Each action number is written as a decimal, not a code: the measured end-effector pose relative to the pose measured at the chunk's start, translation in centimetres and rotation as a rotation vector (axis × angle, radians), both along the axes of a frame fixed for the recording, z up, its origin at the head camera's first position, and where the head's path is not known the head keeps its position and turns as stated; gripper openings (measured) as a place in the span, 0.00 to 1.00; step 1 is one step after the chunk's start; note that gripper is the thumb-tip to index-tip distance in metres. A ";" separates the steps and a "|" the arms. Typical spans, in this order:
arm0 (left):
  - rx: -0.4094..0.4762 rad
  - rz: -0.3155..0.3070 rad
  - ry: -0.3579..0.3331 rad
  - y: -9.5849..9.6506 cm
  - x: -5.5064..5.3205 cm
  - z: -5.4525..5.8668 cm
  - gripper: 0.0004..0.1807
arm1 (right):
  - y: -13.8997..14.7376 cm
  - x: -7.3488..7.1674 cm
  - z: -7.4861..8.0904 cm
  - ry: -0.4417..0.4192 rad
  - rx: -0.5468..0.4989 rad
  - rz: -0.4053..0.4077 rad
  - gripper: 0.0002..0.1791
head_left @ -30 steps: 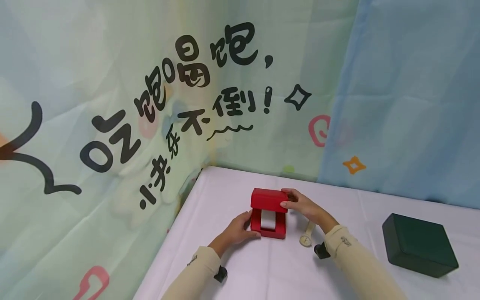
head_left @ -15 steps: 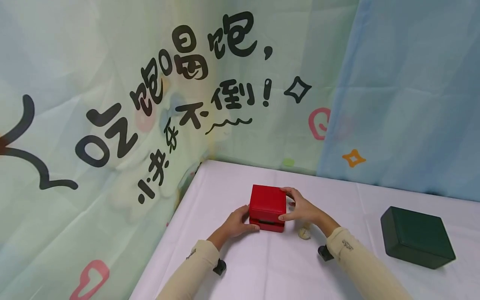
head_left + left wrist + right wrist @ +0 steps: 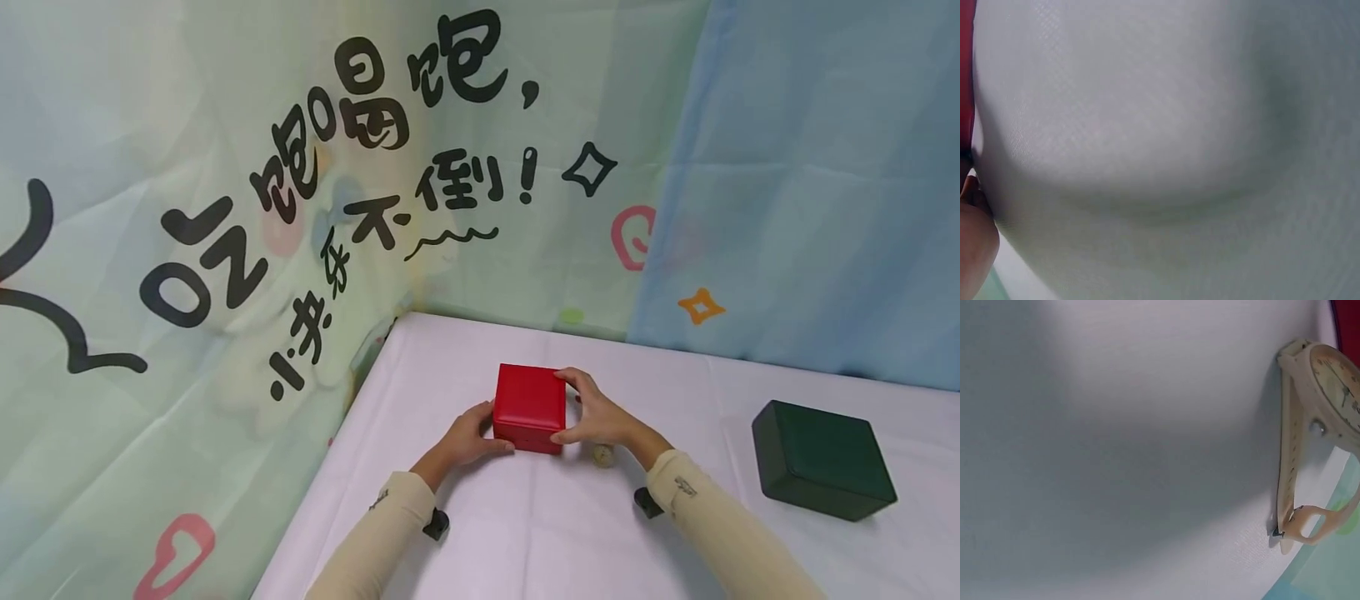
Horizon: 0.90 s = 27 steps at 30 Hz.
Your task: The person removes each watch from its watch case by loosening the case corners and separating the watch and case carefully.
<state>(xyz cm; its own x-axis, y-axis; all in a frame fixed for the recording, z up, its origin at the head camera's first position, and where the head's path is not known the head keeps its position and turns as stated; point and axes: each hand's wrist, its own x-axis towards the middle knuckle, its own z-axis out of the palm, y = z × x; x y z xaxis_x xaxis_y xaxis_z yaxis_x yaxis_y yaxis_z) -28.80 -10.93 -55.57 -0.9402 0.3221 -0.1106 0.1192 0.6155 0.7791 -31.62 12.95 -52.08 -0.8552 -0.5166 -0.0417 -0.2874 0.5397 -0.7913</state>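
A red box [image 3: 529, 404] sits on the white-covered table with its lid down, the lid's front edge meeting the base. At its left side my left hand [image 3: 467, 435] holds it, thumb at the front corner and fingers along the side. My right hand [image 3: 600, 417] grips the lid's right side, thumb in front and fingertips at the back corner. Beside that hand lies a cream wristwatch [image 3: 603, 456], mostly hidden in the head view. The right wrist view shows its looped strap [image 3: 1290, 444] and round dial. Only a strip of the box [image 3: 965, 81] enters the left wrist view.
A dark green box [image 3: 823, 458] stands on the table [image 3: 525, 533] at the right. Printed fabric walls [image 3: 517, 283] rise behind and to the left of the table. Small black wrist cameras [image 3: 437, 525] hang at both sleeves.
The red lid has come down from a raised tilt, covering the white cushion that showed inside. My right hand lowered with it; my left hand stayed at the box. The head view has tilted slightly downward.
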 end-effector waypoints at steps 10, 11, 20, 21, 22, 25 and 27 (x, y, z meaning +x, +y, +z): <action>0.016 -0.012 0.025 0.7 0.4 -0.1 0.39 | 0.5 1.6 1.0 -0.021 0.084 -0.057 0.55; 0.014 -0.012 0.028 0.7 0.5 -0.2 0.39 | 0.5 1.8 1.1 -0.028 0.101 -0.059 0.55; -0.241 -0.031 0.119 0.0 2.4 0.2 0.57 | 3.7 4.7 2.3 0.042 0.184 -0.129 0.57; -0.239 -0.021 0.108 -0.2 2.7 0.2 0.58 | 4.6 5.1 2.5 0.059 0.183 -0.135 0.58; -0.233 -0.007 0.094 -0.3 2.9 0.4 0.59 | 5.6 5.4 2.8 0.075 0.178 -0.141 0.58; -0.189 0.019 0.084 -0.8 3.1 1.2 0.60 | 8.9 6.4 4.1 0.124 0.165 -0.161 0.60; -0.167 0.022 0.099 -0.8 3.1 1.9 0.60 | 11.5 7.1 5.1 0.156 0.167 -0.184 0.60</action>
